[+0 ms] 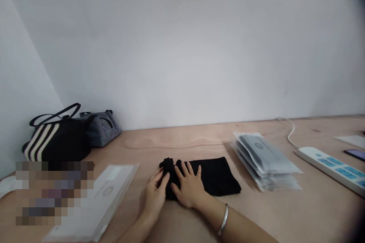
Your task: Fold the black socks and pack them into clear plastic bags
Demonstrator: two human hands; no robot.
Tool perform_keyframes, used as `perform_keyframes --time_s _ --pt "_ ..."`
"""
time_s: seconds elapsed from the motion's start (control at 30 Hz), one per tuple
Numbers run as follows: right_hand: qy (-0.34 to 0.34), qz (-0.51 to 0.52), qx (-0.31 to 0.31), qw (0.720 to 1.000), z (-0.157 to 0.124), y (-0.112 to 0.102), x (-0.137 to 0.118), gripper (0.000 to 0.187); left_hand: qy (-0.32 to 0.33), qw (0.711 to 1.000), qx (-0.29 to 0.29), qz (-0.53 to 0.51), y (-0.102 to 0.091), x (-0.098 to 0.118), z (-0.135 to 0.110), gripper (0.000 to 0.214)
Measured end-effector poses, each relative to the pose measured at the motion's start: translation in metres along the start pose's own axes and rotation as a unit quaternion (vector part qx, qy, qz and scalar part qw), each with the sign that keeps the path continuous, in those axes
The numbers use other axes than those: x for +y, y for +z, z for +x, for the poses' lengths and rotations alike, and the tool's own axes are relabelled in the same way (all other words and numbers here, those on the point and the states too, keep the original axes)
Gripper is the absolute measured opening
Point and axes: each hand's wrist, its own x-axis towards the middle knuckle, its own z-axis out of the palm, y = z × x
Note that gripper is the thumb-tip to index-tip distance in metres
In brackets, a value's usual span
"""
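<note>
1. Right hand [188,186]: laid open, palm down, with the fingers spread on the cloth. No grip is seen. A silver bangle [224,219] is worn on the wrist.
2. Left hand [154,194]: curved against the bunched left end of the cloth, fingers together. Whether a pinch is being made cannot be told.
3. Black folded garment [212,177]: lies flat on the plywood table [313,212], under both hands, with its left end bunched up.
4. Handling, as judged: light, soft and limp; not fragile. One-edge pickup would likely let it slump. Hold is best taken at the folded edges with both hands.
5. Right of the garment: a stack of clear plastic bags [265,161] holding grey items. Further right: a white power strip [327,167] with blue switches, its white cable [288,133], and a phone [355,154].
6. Left of the hands: a flat clear plastic sleeve [105,201]. Beyond it, a striped tote bag [54,142] and a striped pouch [102,130] stand by the wall.
</note>
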Motion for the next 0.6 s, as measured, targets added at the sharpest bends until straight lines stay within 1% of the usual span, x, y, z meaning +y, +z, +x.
perform_keyframes --time_s 0.07,0.1,0.17,0.23,0.27,0.33,0.37,0.43,0.5,0.53,0.57,0.6 --pt "-0.01 0.031 0.0 0.999 -0.001 -0.011 0.003 0.056 0.028 0.999 0.02 0.026 0.002 0.0 -0.002 0.034" --pt "-0.01 0.038 0.012 0.999 -0.002 -0.018 0.007 0.053 0.05 0.998 0.017 0.046 0.003 0.003 -0.002 0.036" --pt "0.014 0.023 0.055 0.998 -0.007 -0.036 0.018 0.045 0.106 0.989 -0.014 0.104 0.006 0.012 -0.003 0.036" --pt "0.064 -0.015 0.099 0.993 -0.014 -0.053 0.035 0.038 0.164 0.969 -0.068 0.174 0.012 0.024 -0.004 0.036" --pt "0.092 -0.031 0.108 0.989 -0.018 -0.061 0.044 0.036 0.189 0.955 -0.094 0.21 0.016 0.029 -0.005 0.036" --pt "0.159 -0.056 0.103 0.98 -0.027 -0.072 0.063 0.037 0.229 0.923 -0.144 0.275 0.024 0.035 -0.008 0.036" --pt "0.193 -0.067 0.094 0.974 -0.031 -0.075 0.071 0.04 0.251 0.901 -0.174 0.307 0.029 0.037 -0.009 0.037" --pt "0.247 -0.076 0.072 0.963 -0.037 -0.075 0.086 0.05 0.287 0.849 -0.252 0.364 0.036 0.037 -0.012 0.037" --pt "0.263 -0.068 0.057 0.961 -0.041 -0.072 0.098 0.062 0.307 0.801 -0.327 0.397 0.039 0.036 -0.015 0.039" --pt "0.266 -0.063 0.051 0.961 -0.042 -0.069 0.102 0.066 0.313 0.785 -0.349 0.405 0.039 0.036 -0.015 0.042" --pt "0.266 -0.057 0.045 0.961 -0.042 -0.066 0.105 0.069 0.316 0.777 -0.359 0.41 0.038 0.036 -0.016 0.046" --pt "0.264 -0.051 0.04 0.962 -0.043 -0.063 0.108 0.071 0.318 0.776 -0.355 0.413 0.035 0.036 -0.016 0.051"
